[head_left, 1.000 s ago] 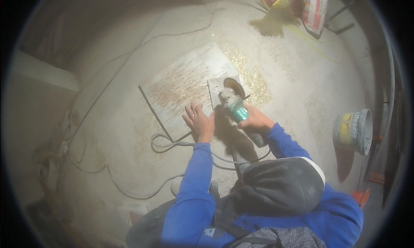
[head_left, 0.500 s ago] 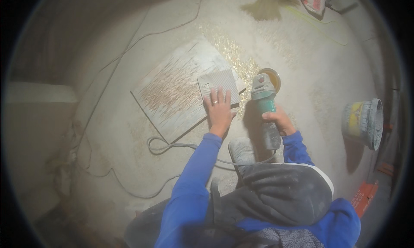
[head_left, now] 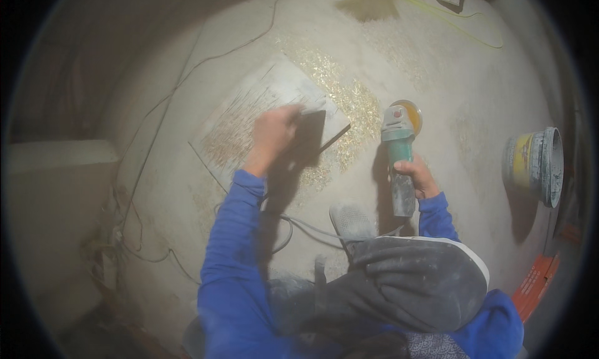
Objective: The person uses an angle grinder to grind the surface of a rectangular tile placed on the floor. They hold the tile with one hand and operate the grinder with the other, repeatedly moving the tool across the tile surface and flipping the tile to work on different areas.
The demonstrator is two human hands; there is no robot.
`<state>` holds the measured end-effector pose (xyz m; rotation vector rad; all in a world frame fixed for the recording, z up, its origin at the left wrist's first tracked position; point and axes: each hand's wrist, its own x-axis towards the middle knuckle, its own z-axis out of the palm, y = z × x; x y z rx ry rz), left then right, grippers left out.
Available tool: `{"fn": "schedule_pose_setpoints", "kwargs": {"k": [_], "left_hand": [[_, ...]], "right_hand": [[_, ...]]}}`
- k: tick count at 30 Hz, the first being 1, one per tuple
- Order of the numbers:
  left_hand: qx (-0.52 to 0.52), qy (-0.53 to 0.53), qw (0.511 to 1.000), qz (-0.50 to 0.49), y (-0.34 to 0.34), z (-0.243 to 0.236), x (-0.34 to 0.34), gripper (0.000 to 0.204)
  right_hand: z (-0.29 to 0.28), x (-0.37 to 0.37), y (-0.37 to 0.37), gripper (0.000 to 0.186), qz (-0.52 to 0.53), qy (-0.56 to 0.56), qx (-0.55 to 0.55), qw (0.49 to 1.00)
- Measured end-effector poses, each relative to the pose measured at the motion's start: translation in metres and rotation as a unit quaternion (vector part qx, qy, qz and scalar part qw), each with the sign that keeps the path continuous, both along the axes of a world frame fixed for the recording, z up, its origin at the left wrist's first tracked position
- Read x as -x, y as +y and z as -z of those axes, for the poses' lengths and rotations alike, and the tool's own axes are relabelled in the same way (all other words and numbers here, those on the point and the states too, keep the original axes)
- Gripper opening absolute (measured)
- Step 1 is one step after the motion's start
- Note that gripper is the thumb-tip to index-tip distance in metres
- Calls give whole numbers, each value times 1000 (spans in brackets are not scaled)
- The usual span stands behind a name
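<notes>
My right hand (head_left: 419,175) grips an angle grinder (head_left: 400,148) by its green and dark body. Its round yellowish disc (head_left: 410,117) points away from me, to the right of the pale chips. My left hand (head_left: 274,134), slightly blurred, is raised over a large pale slab (head_left: 284,78) scored with many brown cut marks. The fingers are curled around a small tile, turned nearly edge-on and mostly hidden; a straight-edged dark patch lies beside them, and I cannot tell how much of it is shadow. The grinder's grey cord (head_left: 312,227) runs by my foot.
Pale chips (head_left: 359,106) litter the dusty floor beside the slab. A dirty bucket (head_left: 533,165) with a yellow label lies at the right. A straw broom (head_left: 371,3) is at the far side. An orange-red object (head_left: 535,285) lies lower right; a loose cable (head_left: 206,61) crosses the left floor.
My left hand has lifted the small tile off the slab and moved left, its fingers now curled instead of flat. The grinder appears slightly farther right in the view, still in my right hand.
</notes>
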<state>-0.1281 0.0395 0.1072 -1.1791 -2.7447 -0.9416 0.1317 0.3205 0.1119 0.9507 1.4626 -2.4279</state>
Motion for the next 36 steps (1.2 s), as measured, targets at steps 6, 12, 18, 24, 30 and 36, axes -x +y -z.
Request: {"fn": "schedule_pose_setpoints", "kwargs": {"k": [6, 12, 18, 24, 30, 36], "left_hand": [[-81, -133, 982, -105, -25, -25, 86, 27], [-77, -169, 978, -100, -51, -22, 99, 27], [-69, -178, 977, -100, -56, -21, 99, 28], [-101, -154, 976, -118, -73, -18, 87, 35], [-129, -126, 959, -220, -90, 1, 88, 42], [-97, -152, 937, -298, -116, 12, 78, 41]], "right_hand": [[1, 1, -5, 71, -15, 16, 22, 1000], [1, 5, -12, 67, -26, 10, 34, 999], [-1, 7, -16, 57, -38, 5, 37, 999], [-4, 9, -23, 58, -49, 14, 36, 998], [-7, 14, -27, 62, -68, 1, 30, 997], [-6, 14, -31, 63, -85, 0, 22, 996]]}}
